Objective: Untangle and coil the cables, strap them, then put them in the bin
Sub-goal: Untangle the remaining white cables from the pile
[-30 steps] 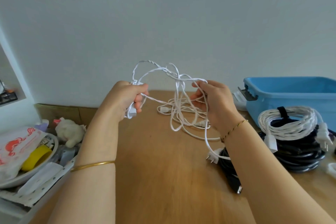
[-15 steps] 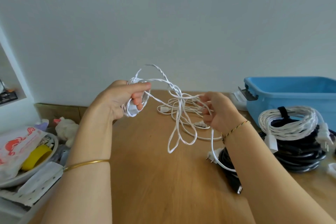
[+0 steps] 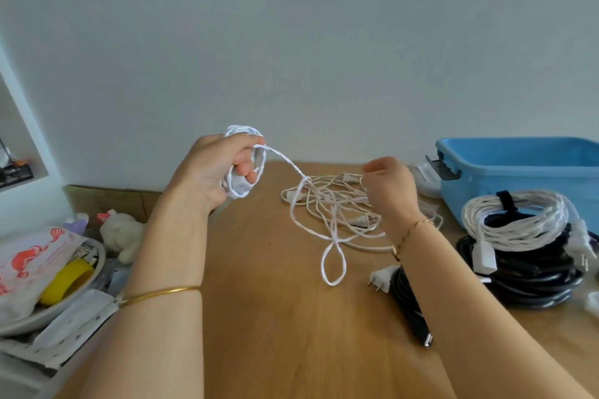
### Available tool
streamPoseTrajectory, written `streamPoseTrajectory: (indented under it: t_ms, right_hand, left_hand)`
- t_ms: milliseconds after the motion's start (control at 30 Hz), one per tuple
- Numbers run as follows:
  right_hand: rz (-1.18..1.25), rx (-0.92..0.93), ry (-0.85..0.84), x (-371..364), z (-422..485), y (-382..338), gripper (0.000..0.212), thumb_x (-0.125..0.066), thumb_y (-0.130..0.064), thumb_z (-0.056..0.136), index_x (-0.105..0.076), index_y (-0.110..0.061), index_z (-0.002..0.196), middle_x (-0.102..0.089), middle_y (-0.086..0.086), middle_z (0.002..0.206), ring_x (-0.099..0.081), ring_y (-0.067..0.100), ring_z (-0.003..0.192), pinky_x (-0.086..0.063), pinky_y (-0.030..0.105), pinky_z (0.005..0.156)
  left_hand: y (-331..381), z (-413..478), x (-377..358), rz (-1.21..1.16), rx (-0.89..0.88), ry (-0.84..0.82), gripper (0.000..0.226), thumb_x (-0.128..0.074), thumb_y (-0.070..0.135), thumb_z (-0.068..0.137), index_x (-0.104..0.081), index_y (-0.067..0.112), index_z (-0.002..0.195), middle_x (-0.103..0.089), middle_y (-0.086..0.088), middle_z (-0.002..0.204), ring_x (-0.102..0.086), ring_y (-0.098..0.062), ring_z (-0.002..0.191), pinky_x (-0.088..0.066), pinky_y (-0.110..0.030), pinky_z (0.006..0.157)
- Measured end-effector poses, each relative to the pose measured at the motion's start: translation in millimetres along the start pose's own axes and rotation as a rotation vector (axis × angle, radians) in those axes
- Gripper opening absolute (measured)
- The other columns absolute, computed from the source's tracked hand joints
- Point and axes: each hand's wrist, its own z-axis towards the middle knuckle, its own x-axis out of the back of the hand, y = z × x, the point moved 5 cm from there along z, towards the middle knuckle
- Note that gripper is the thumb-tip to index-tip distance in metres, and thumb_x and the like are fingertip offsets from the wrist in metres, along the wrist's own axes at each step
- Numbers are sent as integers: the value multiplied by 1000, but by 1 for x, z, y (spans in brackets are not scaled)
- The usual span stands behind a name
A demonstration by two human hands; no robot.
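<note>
**A:** Left hand?
**B:** My left hand (image 3: 223,168) is gripping a few turns of the white cable (image 3: 324,197), wound over my fingers. It's raised, well left of the bin (image 3: 518,155).

**A:** Right?
**B:** My right hand (image 3: 389,188) is between that fist and the bin. Fingers are curled, with the back of the hand to the camera. I can't tell whether it's pinching a strand.

**A:** Rest of the cable?
**B:** One strand runs from my left fist toward the bin and drops into a loose tangle on the table (image 3: 259,334), left of the bin. Plugs are mixed in.

**A:** Step?
**B:** Untangle and coil, I'd say, and early on this cable. The coil is small and most of the cable is in the heap. No strap on it yet.

**A:** Next move?
**B:** Probably the right hand picks out the one strand leading to my coil, lifts it clear of the crossings and feeds slack for another turn. Pulling the wrong strand would likely tighten the knot.

**A:** Anything done?
**B:** A strapped white bundle (image 3: 518,220) sits on a black bundle (image 3: 538,282), just in front of the bin, not in it.
</note>
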Motion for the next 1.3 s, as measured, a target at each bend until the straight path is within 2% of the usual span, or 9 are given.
streamPoseTrajectory:
  t_ms: [133, 233, 333, 533, 700, 833, 900, 1067, 1300]
  right_hand:
    - [-171, 275, -213, -22, -21, -35, 22, -47, -39, 88, -62, -23, 83, -66, -5, 80, -61, 24, 89, -46, 44, 88]
    - [-48, 374, -364, -27, -33, -48, 23, -55, -25, 86, -69, -8, 77, -64, 0, 68, -56, 10, 63, -46, 28, 66]
    - [22, 481, -307, -17, -34, -57, 19, -59, -17, 88, -69, -2, 80, -56, 2, 60, -41, 1, 43, -32, 15, 46]
    - [291, 510, -153, 2, -31, -67, 16, -55, -11, 91, -70, -15, 87, -54, -13, 48, -52, 10, 48, -42, 19, 50]
    - [222, 454, -219, -3, -29, -60, 30, -58, -21, 92, -61, -1, 70, -50, 15, 55, -51, 8, 39, -40, 28, 51]
    - [283, 379, -383, -12, -32, -56, 24, -61, -18, 90, -66, 3, 80, -50, 13, 61, -51, 11, 48, -49, 31, 54]
    - [349, 325, -460, -15, -34, -52, 14, -58, -12, 92, -70, -4, 96, -52, 6, 61, -47, 9, 45, -43, 20, 42]
    - [262, 285, -505, -18, -30, -43, 18, -53, -8, 94, -71, -6, 94, -50, -2, 53, -29, 2, 34, -24, 12, 35]
    - [-854, 169, -438, -22, 3, 15, 17, -56, -7, 80, -60, -10, 64, -57, 5, 65, -55, 22, 64, -41, 26, 59]
  left_hand:
    - [-2, -9, -23, 86, 7, -161, 42, -62, 2, 87, -39, 15, 54, -26, 4, 38, -28, -10, 33, -36, -18, 40]
    - [0, -12, -30, 96, -15, -227, 27, -61, 3, 88, -46, 10, 67, -27, 6, 38, -28, -8, 33, -36, -18, 40]
    - [0, -15, -29, 130, -31, -315, 17, -63, 14, 88, -53, 4, 77, -30, 6, 40, -31, -7, 35, -39, -19, 41]
    - [-11, -29, -41, 360, 83, -617, 34, -62, 30, 75, -65, -2, 88, -36, 5, 40, -36, -8, 34, -41, -21, 42]
    - [-7, -33, -56, -39, 227, -792, 36, -44, 27, 86, -67, 2, 74, -30, 8, 32, -31, -4, 27, -37, -17, 36]
    - [3, -26, -49, -623, 384, -967, 28, -53, 17, 90, -65, -7, 88, -47, -1, 38, -48, -14, 35, -46, -25, 44]
    - [8, -18, -38, -860, 377, -898, 29, -52, 14, 92, -62, -13, 96, -50, -7, 42, -51, -20, 39, -48, -29, 49]
    - [14, -5, -16, -1063, 125, -289, 38, -46, 29, 98, -62, -4, 87, -35, 7, 38, -37, -5, 31, -48, -17, 45]
    - [37, -3, 10, -908, -236, 21, 37, -38, 31, 102, -55, 10, 77, -35, 9, 42, -30, -6, 34, -50, -17, 57]
